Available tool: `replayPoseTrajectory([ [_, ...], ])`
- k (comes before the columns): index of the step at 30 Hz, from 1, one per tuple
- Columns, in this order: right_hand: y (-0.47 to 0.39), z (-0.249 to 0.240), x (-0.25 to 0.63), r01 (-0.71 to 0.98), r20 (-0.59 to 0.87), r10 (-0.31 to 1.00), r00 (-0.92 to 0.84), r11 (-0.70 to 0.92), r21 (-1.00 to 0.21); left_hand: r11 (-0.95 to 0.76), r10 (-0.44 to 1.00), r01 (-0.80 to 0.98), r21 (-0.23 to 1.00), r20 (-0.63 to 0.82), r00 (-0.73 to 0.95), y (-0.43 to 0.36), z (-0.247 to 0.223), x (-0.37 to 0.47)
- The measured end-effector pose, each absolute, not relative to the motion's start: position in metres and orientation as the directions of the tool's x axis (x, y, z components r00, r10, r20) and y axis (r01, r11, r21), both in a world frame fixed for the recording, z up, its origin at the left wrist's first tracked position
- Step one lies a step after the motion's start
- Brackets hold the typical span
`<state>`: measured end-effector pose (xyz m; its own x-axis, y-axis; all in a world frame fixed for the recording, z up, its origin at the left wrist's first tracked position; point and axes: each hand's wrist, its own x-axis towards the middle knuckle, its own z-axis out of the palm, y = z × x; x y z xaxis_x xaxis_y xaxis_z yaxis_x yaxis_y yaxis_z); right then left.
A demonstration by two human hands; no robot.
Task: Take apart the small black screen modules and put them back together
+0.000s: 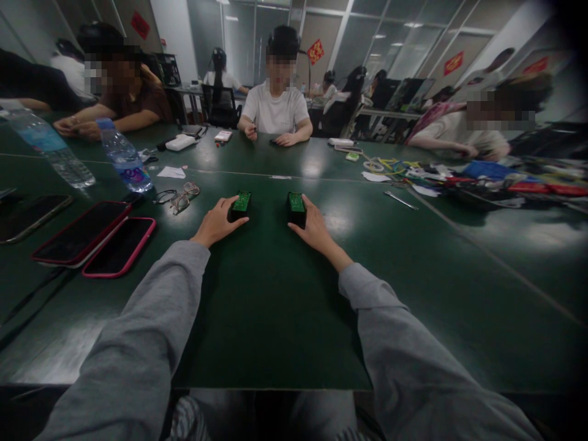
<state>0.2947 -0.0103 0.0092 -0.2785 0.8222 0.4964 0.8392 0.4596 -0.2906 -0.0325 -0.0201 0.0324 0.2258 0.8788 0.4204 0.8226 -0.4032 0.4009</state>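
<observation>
Two small black boxes with green circuit boards on top rest on the dark green table [275, 306], side by side with a gap between them. Around the left box [241, 203] my left hand [218, 222] is closed, thumb at its near side and fingers at its outer side. My right hand [314, 226] grips the right box [296, 205] in the same way, from its right side. The green boards face up and stay visible between the fingers.
Phones [120, 247], bottles [125, 160] and glasses [185, 197] lie or stand at the left. To the right are a metal tool [400, 200] and a heap of cables [487, 177]. A person [278, 104] sits opposite; others sit at both sides.
</observation>
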Motion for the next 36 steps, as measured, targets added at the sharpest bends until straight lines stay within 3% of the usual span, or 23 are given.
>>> replayPoseTrajectory([
  [10,-0.023,0.021,0.286,0.844,0.428,0.804,-0.413,0.514,-0.153,-0.434,0.838,0.827,0.357,0.496,0.225,-0.025,0.038,-0.03],
  [19,-0.028,0.028,0.279,0.841,0.472,0.771,-0.428,0.53,-0.104,-0.492,0.743,0.851,0.183,0.597,0.302,-0.028,0.04,-0.018],
  [26,-0.032,0.031,0.275,0.847,0.567,0.736,-0.371,0.519,-0.119,-0.514,0.736,0.842,0.165,0.589,0.334,-0.028,0.041,-0.016],
  [36,-0.032,0.033,0.272,0.832,0.558,0.739,-0.376,0.535,-0.147,-0.517,0.744,0.845,0.135,0.56,0.365,-0.03,0.043,-0.015],
])
